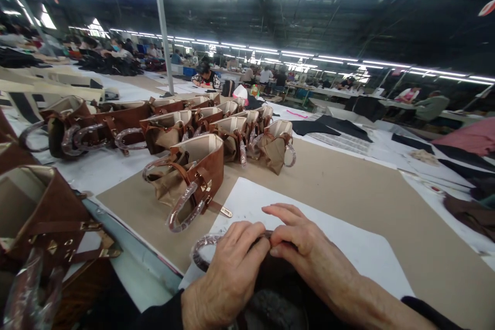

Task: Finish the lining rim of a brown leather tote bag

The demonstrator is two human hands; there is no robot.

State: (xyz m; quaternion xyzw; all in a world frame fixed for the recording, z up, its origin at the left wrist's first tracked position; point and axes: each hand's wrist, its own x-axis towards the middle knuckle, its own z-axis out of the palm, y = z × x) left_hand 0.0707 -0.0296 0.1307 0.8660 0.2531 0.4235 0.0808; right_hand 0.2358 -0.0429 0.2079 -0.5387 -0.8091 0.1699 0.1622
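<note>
At the near edge of the table, my left hand [234, 263] is closed, its fingers and thumb pinching the upper edge of a dark brown handbag [276, 273]. My right hand [305, 247] pinches the same edge just beside it with thumb and forefinger, its other fingers raised. The two hands almost touch. A plastic-wrapped handle [201, 252] curves out to the left of my left hand. Most of this bag is hidden by my hands and by shadow. Under the handle lies a white sheet [328, 240].
A brown handbag [209, 165] stands just ahead on tan board [348, 175], its strap reaching the white sheet. Several similar bags [232, 129] crowd behind and left. Another handbag [50, 211] is close at left. Dark cut pieces [332, 126] lie far right. A person [207, 76] sits beyond.
</note>
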